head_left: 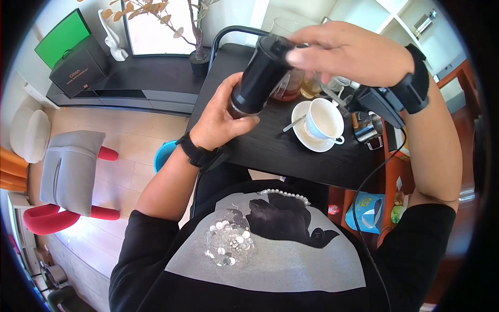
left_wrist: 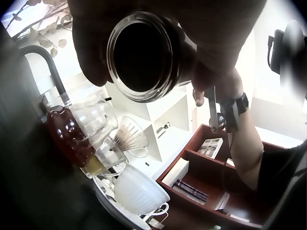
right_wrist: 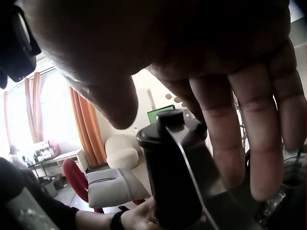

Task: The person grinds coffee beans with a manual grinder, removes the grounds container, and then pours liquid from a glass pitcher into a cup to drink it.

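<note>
Grey and red, a chair (head_left: 73, 166) stands on the floor, well apart from the table's left edge. A blue bucket (head_left: 164, 156) sits nearer, just outside that edge. The left hand (head_left: 222, 114) comes next, its fingers and thumb wrapped around the lower part of a black cylinder (head_left: 260, 78), held slanted above the left part of the black table (head_left: 275, 156). Beyond the cylinder, glassware with red-brown liquid (head_left: 286, 89) stands toward the far edge. A metal crank (left_wrist: 213, 109) extends from the cylinder's top. The right hand (head_left: 353, 52) is over that top, fingers extended and not curled around anything; whether the thumb touches the lid, I cannot tell. Below, near the table's near right corner, a white cup (head_left: 326, 118) and a spoon (head_left: 294, 122) rest on a saucer (head_left: 316, 145). A metal pitcher (head_left: 368, 127) stands by the right edge.
</note>
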The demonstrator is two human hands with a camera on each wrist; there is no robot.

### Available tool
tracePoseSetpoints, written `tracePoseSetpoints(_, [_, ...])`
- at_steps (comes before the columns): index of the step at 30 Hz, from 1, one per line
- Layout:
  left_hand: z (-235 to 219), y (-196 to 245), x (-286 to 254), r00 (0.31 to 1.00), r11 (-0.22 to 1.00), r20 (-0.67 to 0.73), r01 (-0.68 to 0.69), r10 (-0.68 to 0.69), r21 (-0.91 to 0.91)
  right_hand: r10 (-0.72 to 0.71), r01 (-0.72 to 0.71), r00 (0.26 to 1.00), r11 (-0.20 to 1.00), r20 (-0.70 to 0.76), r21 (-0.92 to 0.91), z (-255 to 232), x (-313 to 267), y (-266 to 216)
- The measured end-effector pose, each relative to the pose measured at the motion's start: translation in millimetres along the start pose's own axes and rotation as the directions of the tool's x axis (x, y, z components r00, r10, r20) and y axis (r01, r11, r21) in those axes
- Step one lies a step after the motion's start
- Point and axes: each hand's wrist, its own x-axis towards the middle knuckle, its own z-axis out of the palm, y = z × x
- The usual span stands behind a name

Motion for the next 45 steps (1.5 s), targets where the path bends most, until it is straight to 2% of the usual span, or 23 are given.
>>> tracePoseSetpoints(4, [-6, 11, 1, 0.99, 0.988, 0.135, 0.066, -0.047, -0.138, -0.054, 0.05, 0.998, 0.992, 0.036, 0.115, -6, -3, 27])
tracePoseSetpoints(6, [-9, 14, 3, 0.981, 0.987, 0.19, 0.067, -0.039, -0.144, -0.234, 0.239, 0.962, 0.971, -0.145, 0.017, 0, -7, 27])
tracePoseSetpoints(8, [-11, 21, 5, 0.946, 0.983, 0.309, 0.137, -0.093, -0.123, -0.303, 0.295, 0.945, 0.953, -0.126, -0.073, 2, -3, 22])
tracePoseSetpoints(10, [-12, 22, 6, 0.928, 0.975, 0.36, 0.157, -0.092, -0.154, -0.561, 0.471, 0.822, 0.767, -0.1, -0.436, 11, -3, 15])
tracePoseSetpoints(14, [-8, 22, 5, 0.901, 0.98, 0.425, 0.155, -0.087, -0.127, -0.386, 0.358, 0.922, 0.877, -0.025, -0.322, 8, -13, 7])
tracePoseSetpoints(15, [-3, 17, 5, 0.92, 0.976, 0.382, 0.159, -0.091, -0.151, -0.546, 0.485, 0.834, 0.796, -0.082, -0.362, 9, -8, 15])
tracePoseSetpoints(16, [2, 15, 5, 0.936, 0.972, 0.34, 0.16, -0.093, -0.175, -0.545, 0.485, 0.834, 0.797, -0.084, -0.36, 11, -9, 18])
tracePoseSetpoints(17, [2, 17, 8, 0.963, 0.968, 0.27, -0.055, -0.014, 0.247, -0.369, 0.328, 0.927, 0.889, -0.075, -0.319, 13, -8, 17])
tracePoseSetpoints(18, [4, 11, 8, 0.955, 0.998, 0.291, 0.055, -0.055, 0.009, -0.177, 0.154, 0.983, 0.948, -0.058, -0.28, 15, -7, 15])
tracePoseSetpoints(19, [7, 4, 8, 0.965, 1.0, 0.259, 0.024, -0.028, 0.018, -0.261, 0.175, 0.948, 0.906, -0.184, -0.385, 23, -3, 20])
tracePoseSetpoints(20, [8, 0, 7, 0.974, 1.0, 0.226, -0.008, 0.001, 0.03, -0.262, 0.174, 0.947, 0.905, -0.184, -0.388, 24, -1, 18])
tracePoseSetpoints(22, [9, 2, 7, 0.973, 0.999, 0.23, 0.045, -0.038, -0.026, -0.065, -0.017, 0.975, 0.934, -0.215, -0.358, 26, 3, 16])
tracePoseSetpoints(23, [8, 3, 6, 0.968, 0.992, 0.237, 0.1, -0.078, -0.08, -0.067, -0.014, 0.975, 0.935, -0.214, -0.355, 26, 4, 18])
tracePoseSetpoints(24, [6, 7, 7, 0.968, 0.992, 0.235, 0.103, -0.082, -0.078, -0.237, 0.131, 0.94, 0.915, -0.245, -0.382, 25, 4, 22])
tracePoseSetpoints(26, [1, 14, 10, 0.958, 0.988, 0.262, 0.139, -0.117, -0.066, -0.546, 0.391, 0.786, 0.802, -0.29, -0.451, 22, 4, 27])
tracePoseSetpoints(27, [-1, 14, 10, 0.96, 0.987, 0.25, 0.145, -0.124, -0.068, -0.508, 0.427, 0.85, 0.821, -0.142, -0.379, 16, 1, 24])
tracePoseSetpoints(30, [-6, 15, 13, 0.941, 0.99, 0.317, 0.137, -0.119, -0.035, -0.565, 0.5, 0.814, 0.799, -0.131, -0.334, 23, 4, 30])
tracePoseSetpoints(34, [-1, 10, 12, 0.93, 0.982, 0.337, 0.18, -0.149, -0.062, -0.369, 0.322, 0.924, 0.893, -0.101, -0.314, 28, 0, 23])
tracePoseSetpoints(36, [3, 5, 10, 0.974, 0.997, 0.222, 0.054, -0.043, -0.047, -0.348, 0.28, 0.926, 0.891, -0.144, -0.357, 31, 2, 25])
tracePoseSetpoints(39, [5, 6, 9, 0.988, 0.998, 0.146, 0.06, -0.055, -0.031, -0.303, 0.205, 0.933, 0.89, -0.192, -0.408, 31, 3, 19])
tracePoseSetpoints(41, [0, 11, 10, 0.975, 0.996, 0.207, 0.087, -0.078, -0.033, -0.279, 0.175, 0.939, 0.89, -0.2, -0.42, 28, 4, 18])
tracePoseSetpoints(43, [-4, 14, 10, 0.959, 0.992, 0.264, 0.12, -0.106, -0.034, -0.594, 0.369, 0.768, 0.715, -0.238, -0.593, 29, 8, 22])
tracePoseSetpoints(45, [-5, 16, 11, 0.934, 0.994, 0.341, 0.104, -0.102, 0.013, -0.612, 0.423, 0.753, 0.731, -0.242, -0.535, 34, 14, 26])
